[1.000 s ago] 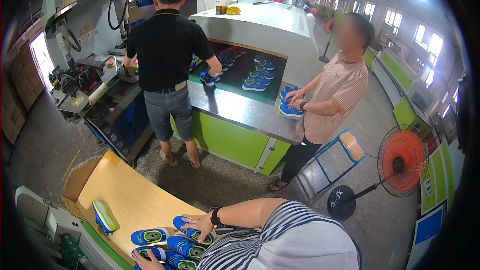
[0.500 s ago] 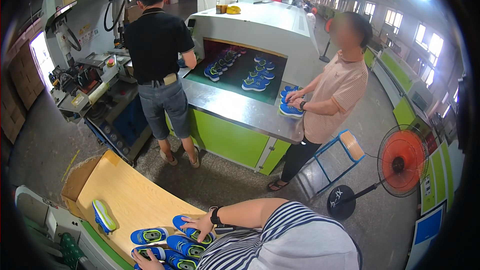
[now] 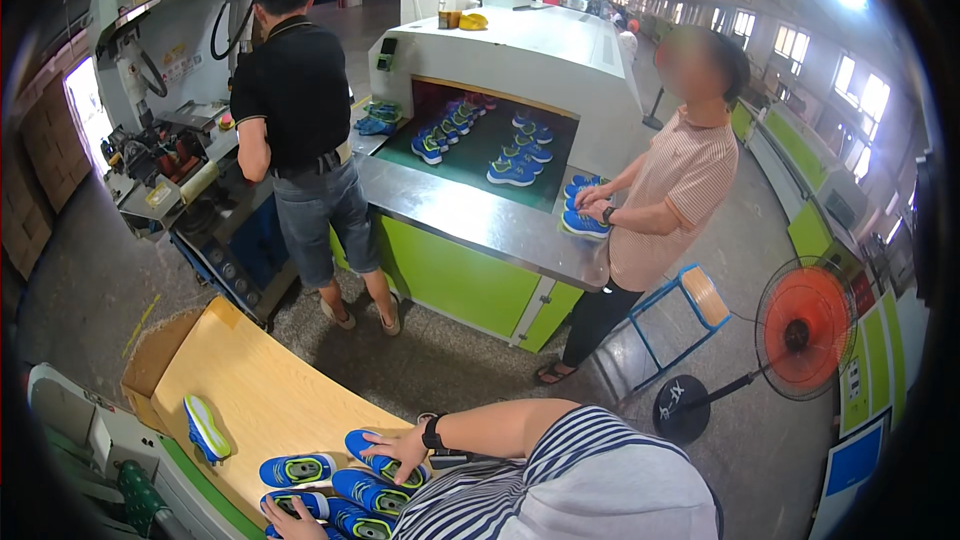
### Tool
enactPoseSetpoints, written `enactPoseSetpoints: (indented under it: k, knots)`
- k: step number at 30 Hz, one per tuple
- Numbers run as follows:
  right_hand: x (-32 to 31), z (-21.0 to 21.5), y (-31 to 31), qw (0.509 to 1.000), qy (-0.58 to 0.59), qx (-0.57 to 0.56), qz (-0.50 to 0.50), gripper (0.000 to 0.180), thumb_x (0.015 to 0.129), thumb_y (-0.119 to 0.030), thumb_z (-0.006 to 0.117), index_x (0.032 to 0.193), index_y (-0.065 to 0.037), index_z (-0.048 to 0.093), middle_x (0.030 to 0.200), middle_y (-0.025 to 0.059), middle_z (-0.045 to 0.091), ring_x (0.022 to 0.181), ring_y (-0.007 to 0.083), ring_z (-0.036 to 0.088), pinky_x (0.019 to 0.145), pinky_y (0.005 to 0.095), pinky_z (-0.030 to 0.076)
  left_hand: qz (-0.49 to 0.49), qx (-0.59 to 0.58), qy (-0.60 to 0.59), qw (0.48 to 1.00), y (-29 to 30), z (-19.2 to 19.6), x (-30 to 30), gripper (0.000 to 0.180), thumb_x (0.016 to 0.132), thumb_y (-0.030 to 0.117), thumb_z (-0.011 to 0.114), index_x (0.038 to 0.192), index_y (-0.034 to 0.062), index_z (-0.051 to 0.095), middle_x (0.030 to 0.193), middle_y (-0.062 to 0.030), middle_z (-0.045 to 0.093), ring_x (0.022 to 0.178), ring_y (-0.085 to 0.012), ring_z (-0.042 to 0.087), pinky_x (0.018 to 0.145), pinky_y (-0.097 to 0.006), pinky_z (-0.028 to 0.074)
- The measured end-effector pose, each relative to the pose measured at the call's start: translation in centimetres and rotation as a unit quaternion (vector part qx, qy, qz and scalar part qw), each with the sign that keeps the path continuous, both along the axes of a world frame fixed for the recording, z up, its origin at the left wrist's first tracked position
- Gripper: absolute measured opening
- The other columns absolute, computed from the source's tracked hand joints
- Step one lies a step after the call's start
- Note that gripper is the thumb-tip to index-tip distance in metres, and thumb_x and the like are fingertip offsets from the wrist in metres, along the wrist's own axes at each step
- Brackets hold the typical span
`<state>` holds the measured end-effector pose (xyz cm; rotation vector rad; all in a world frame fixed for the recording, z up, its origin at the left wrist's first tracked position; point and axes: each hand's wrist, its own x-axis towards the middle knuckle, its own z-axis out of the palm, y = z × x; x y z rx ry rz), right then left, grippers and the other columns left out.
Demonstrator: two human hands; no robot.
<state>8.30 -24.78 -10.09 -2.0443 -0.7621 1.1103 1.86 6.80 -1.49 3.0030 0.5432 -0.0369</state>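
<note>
My right hand [image 3: 402, 450], a dark band on its wrist, lies with spread fingers on a blue sneaker [image 3: 358, 443] with lime-green trim. Low in the picture, my left hand [image 3: 292, 522] rests with its fingers apart on another blue sneaker [image 3: 314, 503]; its lower part is cut off by the frame edge. Between and around the hands, several similar sneakers [image 3: 362, 487] sit close together, openings up. One more sneaker [image 3: 298, 470] stands just left of my right hand. Farther left, a single sneaker [image 3: 207, 430] lies on its side, its pale sole showing.
The shoes lie on a wood-coloured tabletop [image 3: 250, 370] with a cardboard edge [image 3: 150, 360]. Beyond it, a person in black [image 3: 290, 100] and a person in a striped shirt [image 3: 670, 170] stand at a conveyor oven [image 3: 500, 50] carrying sneakers. A red fan [image 3: 800, 330] and stool [image 3: 706, 297] stand right.
The person in black has shifted left and turned toward the machine there, uncovering blue items at the oven's left side. My hands and the sneakers near them stay practically in place.
</note>
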Motion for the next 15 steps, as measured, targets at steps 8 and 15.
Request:
enactPoseSetpoints:
  k: [8, 15]
  knots:
    - [0.1, -1.0, 0.3, 1.0, 0.017, 0.01, -0.007, 0.112, 0.084, -0.051, 0.076, 0.163, -0.026, 0.0, 0.167, 0.0194, -0.018, 0.151, 0.0441, 0.02, 0.121, 0.0511, 0.026, -0.001, -0.018, -0.008, 1.0, -0.1, 0.8, 0.0, 0.068, 0.1, 0.065, 0.038, 0.15, 0.0188, 0.041, 0.157, -0.0076, 0.04, 0.137, -0.0327, 0.048, 0.112, -0.066, 0.026]
    - [0.4, -1.6, 0.5, 1.0, 0.001, 0.004, -0.003, 0.114, 0.084, -0.049, 0.076, 0.163, -0.025, -0.001, 0.166, 0.0186, -0.019, 0.152, 0.0435, 0.018, 0.121, 0.051, 0.026, -0.001, -0.02, -0.001, 1.0, 0.3, 0.4, 0.4, 0.068, 0.1, 0.065, 0.039, 0.15, 0.0183, 0.041, 0.157, -0.0068, 0.041, 0.138, -0.0322, 0.047, 0.112, -0.065, 0.028]
